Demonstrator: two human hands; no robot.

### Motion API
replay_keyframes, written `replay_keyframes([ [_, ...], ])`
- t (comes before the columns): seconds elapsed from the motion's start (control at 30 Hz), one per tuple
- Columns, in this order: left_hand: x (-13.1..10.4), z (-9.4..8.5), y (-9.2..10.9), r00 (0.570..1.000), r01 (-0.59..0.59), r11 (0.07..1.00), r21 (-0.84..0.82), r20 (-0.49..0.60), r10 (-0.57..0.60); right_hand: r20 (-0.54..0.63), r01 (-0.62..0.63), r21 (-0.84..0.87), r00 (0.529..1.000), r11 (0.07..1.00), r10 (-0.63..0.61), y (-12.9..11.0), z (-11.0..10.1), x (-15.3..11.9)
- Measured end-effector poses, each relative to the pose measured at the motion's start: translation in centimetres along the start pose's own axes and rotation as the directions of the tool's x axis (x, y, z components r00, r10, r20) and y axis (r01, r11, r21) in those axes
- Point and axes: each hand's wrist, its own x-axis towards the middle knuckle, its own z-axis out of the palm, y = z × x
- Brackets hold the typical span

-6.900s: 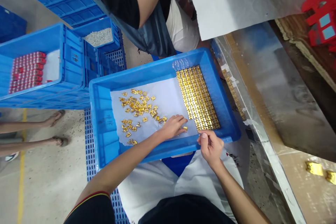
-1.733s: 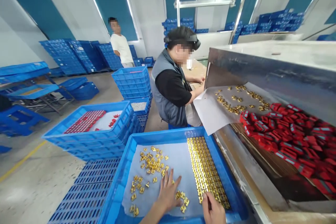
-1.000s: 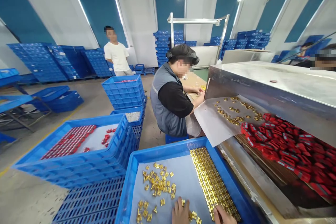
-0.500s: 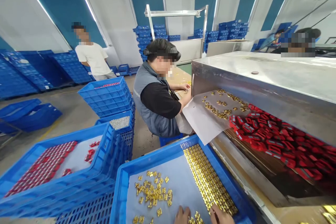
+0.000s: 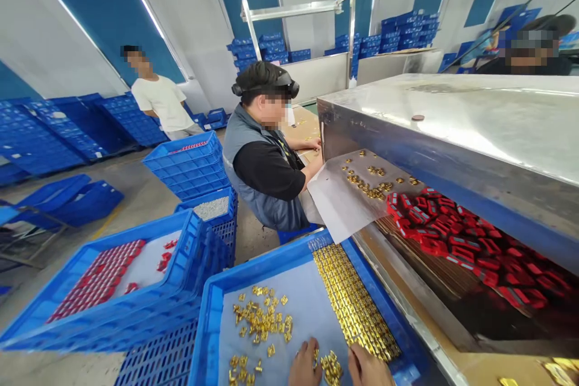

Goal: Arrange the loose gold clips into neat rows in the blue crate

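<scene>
My left hand (image 5: pixel 306 364) is low in the blue tray, fingers curled, with a small gold metal piece (image 5: pixel 315 357) at its fingertips. A small heap of loose gold pieces (image 5: pixel 332 368) lies between my hands. My right hand (image 5: pixel 370 368) is bent at the near end of the tight rows of gold pieces (image 5: pixel 355 295); its fingers are drawn together, and whatever they hold is hidden. More loose pieces (image 5: pixel 265 316) are scattered over the white sheet (image 5: pixel 303 289) lining the blue tray (image 5: pixel 208 307).
To the left, stacked blue trays (image 5: pixel 181 295) hold red pieces (image 5: pixel 102 274). A co-worker (image 5: pixel 266 175) sits ahead at a bench. On the right, red parts (image 5: pixel 456 235) lie beneath a metal housing (image 5: pixel 434 132). Another person (image 5: pixel 158 99) stands behind.
The view has tilted slightly, showing more of both hands. My hands sit a little closer together around the loose heap. The rows look much the same.
</scene>
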Motion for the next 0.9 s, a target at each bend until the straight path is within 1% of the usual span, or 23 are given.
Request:
replay_keyframes([
  [0.07,-1.1,-0.6,0.4,0.999,-0.025,1.000,-0.014,-0.024,0.025,0.090,0.008,0.010,0.996,1.000,-0.008,-0.4,-1.3,0.3],
  [0.2,-2.8,-1.4,0.8,0.999,-0.029,0.999,-0.019,-0.016,0.028,0.217,-0.047,-0.012,0.975,0.999,0.049,-1.6,-3.3,0.9],
  [0.3,-3.3,-1.9,0.6,0.998,-0.051,0.995,-0.081,-0.052,0.047,0.320,-0.071,-0.068,0.943,0.995,0.089,-2.7,-4.9,1.6],
  [0.37,-3.5,-2.2,0.1,0.995,-0.061,0.988,-0.144,-0.087,0.048,0.410,-0.078,-0.105,0.905,0.991,0.115,-3.6,-5.9,2.4],
  [0.4,-3.5,-2.3,-0.2,0.994,-0.061,0.982,-0.179,-0.098,0.043,0.461,-0.077,-0.127,0.878,0.989,0.127,-4.1,-6.4,2.9],
  [0.43,-3.6,-2.5,-0.6,0.993,-0.055,0.975,-0.216,-0.110,0.032,0.515,-0.070,-0.148,0.846,0.986,0.138,-4.6,-6.8,3.4],
  [0.5,-3.9,-2.9,-1.4,0.991,-0.028,0.956,-0.293,-0.130,-0.011,0.628,-0.026,-0.187,0.766,0.982,0.140,-5.6,-7.2,4.5],
  [0.6,-5.0,-3.7,-2.8,0.981,0.041,0.915,-0.400,-0.158,-0.113,0.717,0.032,-0.189,0.687,0.981,0.116,-6.9,-6.3,6.1],
  [0.67,-6.1,-4.3,-3.8,0.968,0.098,0.884,-0.457,-0.163,-0.191,0.767,0.067,-0.177,0.634,0.982,0.095,-7.6,-4.9,6.8],
  [0.77,-7.9,-4.9,-5.4,0.938,0.171,0.829,-0.532,-0.169,-0.302,0.831,0.116,-0.170,0.551,0.979,0.079,-8.2,-2.4,7.2],
  [0.83,-8.9,-5.1,-6.6,0.923,0.167,0.798,-0.579,-0.193,-0.333,0.857,0.147,-0.165,0.512,0.975,0.068,-8.4,-1.0,7.1],
  [0.9,-9.7,-4.9,-7.5,0.917,0.149,0.779,-0.609,-0.211,-0.340,0.871,0.169,-0.156,0.489,0.973,0.054,-8.4,-0.1,7.0],
])
